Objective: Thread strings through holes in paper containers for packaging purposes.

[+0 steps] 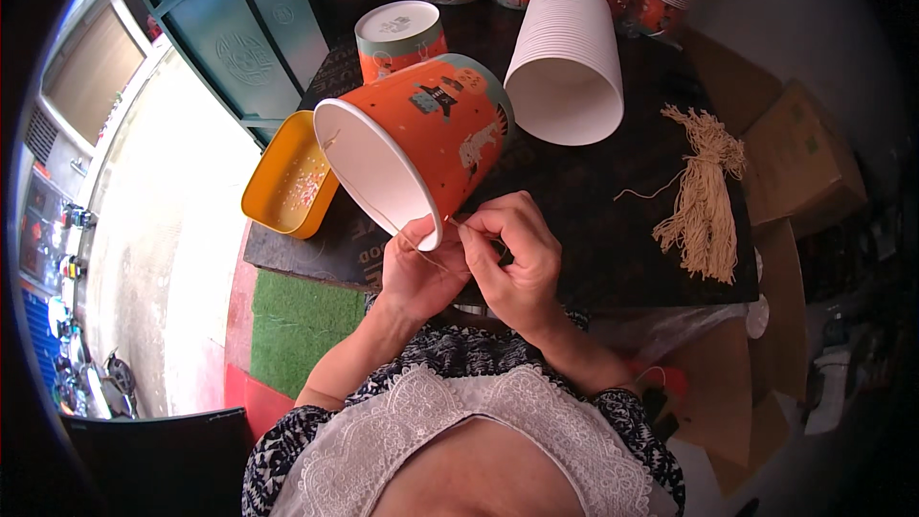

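Note:
A large orange paper bucket (421, 124) with a green base and printed figures lies tilted on its side, its white mouth toward me and to the left. My left hand (414, 273) is closed on the near rim from below. A thin beige cord (356, 193) hangs across the bucket's mouth from the far side of the rim, and its lower part lies over my left fingers. Just outside the rim, my right hand (517, 254) makes a pinch close to the left fingers. A tiny pale bit shows at those fingertips, too small to name.
A yellow tray (257, 182) holds small pale and red pieces (304, 190). On the dark table (593, 230) stand an upturned bucket (397, 24) and a lying stack of nested buckets (567, 43). A beige cord bundle (706, 201) lies right, near cardboard boxes (804, 158).

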A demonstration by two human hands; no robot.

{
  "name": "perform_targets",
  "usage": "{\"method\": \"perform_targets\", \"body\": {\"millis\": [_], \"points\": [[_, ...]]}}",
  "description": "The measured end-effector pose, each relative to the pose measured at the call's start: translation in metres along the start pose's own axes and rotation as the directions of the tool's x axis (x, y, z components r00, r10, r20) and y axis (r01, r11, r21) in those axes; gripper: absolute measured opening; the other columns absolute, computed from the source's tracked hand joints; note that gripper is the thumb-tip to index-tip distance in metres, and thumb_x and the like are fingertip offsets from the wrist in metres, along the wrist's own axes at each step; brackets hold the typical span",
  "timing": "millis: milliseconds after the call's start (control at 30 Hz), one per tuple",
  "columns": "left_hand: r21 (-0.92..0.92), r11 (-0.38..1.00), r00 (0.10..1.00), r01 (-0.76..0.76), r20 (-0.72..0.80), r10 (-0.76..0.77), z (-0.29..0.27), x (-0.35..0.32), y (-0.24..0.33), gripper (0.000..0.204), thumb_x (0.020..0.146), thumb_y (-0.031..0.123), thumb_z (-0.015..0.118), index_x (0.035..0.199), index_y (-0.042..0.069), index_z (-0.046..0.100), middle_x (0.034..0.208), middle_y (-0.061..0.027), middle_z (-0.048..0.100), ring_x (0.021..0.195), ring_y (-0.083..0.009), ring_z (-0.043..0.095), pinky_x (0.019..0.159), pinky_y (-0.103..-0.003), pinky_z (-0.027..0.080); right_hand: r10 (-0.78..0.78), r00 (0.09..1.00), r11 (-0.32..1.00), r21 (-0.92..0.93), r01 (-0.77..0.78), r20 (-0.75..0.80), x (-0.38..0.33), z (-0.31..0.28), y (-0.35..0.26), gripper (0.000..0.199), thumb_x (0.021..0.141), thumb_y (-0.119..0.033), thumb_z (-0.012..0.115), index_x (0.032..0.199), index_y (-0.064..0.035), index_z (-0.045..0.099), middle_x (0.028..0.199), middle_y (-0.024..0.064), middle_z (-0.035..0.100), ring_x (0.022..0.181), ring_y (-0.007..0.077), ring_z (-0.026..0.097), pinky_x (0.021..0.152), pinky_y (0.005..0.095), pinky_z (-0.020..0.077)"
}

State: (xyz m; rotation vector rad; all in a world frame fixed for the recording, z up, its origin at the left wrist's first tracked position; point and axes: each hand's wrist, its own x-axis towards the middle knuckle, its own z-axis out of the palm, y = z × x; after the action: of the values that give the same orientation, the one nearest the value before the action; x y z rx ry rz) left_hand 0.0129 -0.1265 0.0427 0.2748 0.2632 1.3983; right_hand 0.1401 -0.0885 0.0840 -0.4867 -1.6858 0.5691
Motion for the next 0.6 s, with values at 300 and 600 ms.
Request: {"method": "perform_targets", "body": {"millis": [300,600], "points": [[0.016,1.0,1.0,0.002,0.031,-0.003,0.0015,0.0002,-0.0003,0.037,0.088,0.027,0.049,0.11,0.0,0.062,0.103,-0.0142,0.067,0.099,-0.0285,0.061,0.096,-0.04,0.041,0.026,1.0,1.0,-0.003,-0.026,0.012,-0.0003,0.0007,0.0001,0.012,0.075,0.007,0.066,0.078,0.0001,0.057,0.076,0.0079,0.056,0.066,0.0182,0.053,0.055,0.028,0.0417],[-0.027,0.999,1.0,-0.023,0.013,0.023,-0.0017,0.0,-0.0021,0.04,0.088,0.026,0.051,0.118,0.002,0.058,0.11,-0.0132,0.065,0.102,-0.0271,0.06,0.097,-0.04,0.041,0.03,0.999,0.999,-0.012,-0.029,0.021,-0.0011,0.0008,0.0015,0.012,0.075,0.008,0.066,0.078,0.0,0.057,0.076,0.0082,0.056,0.066,0.0183,0.054,0.054,0.028,0.0419]]}}
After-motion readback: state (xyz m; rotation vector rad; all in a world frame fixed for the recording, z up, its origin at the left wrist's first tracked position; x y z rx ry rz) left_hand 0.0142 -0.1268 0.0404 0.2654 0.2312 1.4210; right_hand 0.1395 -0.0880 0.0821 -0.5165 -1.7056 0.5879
